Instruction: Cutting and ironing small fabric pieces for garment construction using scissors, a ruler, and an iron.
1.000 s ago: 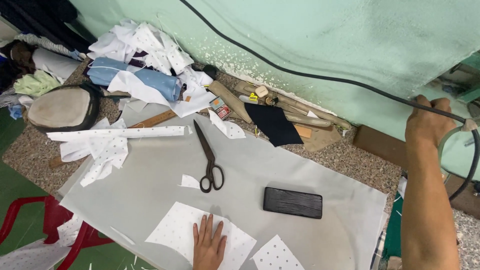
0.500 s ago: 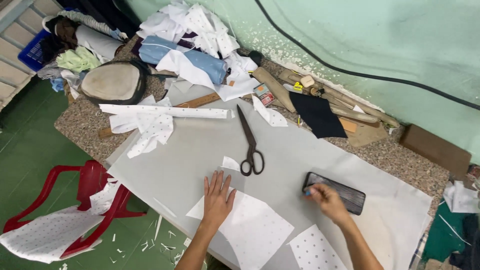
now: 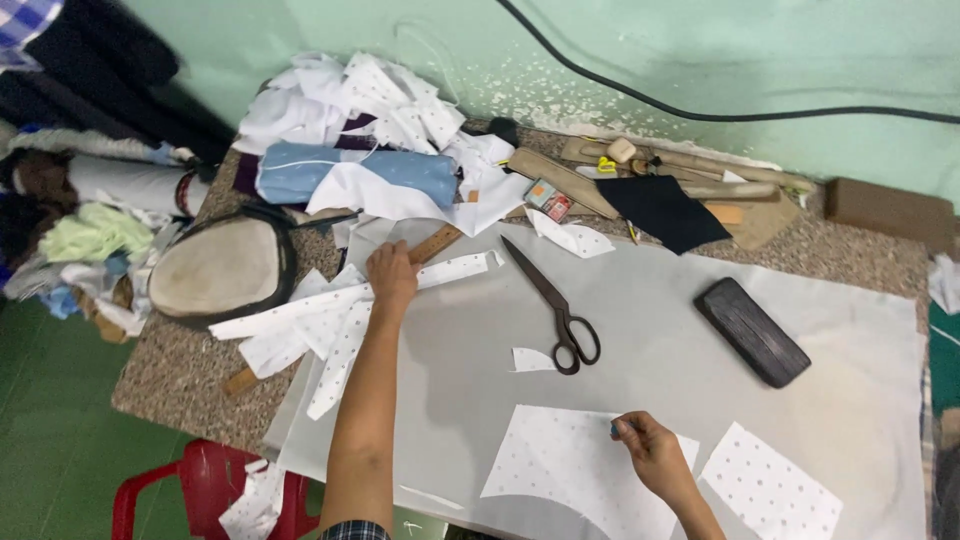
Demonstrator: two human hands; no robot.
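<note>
Hands apart: left hand [image 3: 391,277] grips the wooden ruler [image 3: 432,245], right hand [image 3: 648,452] pinches small chalk [image 3: 615,430] over the dotted fabric piece [image 3: 560,462] — best press it flat.

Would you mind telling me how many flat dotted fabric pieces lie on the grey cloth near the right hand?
2: a larger dotted piece under the right hand, and a smaller dotted piece beside it toward the right edge. More may lie hidden in the scrap pile.
</note>
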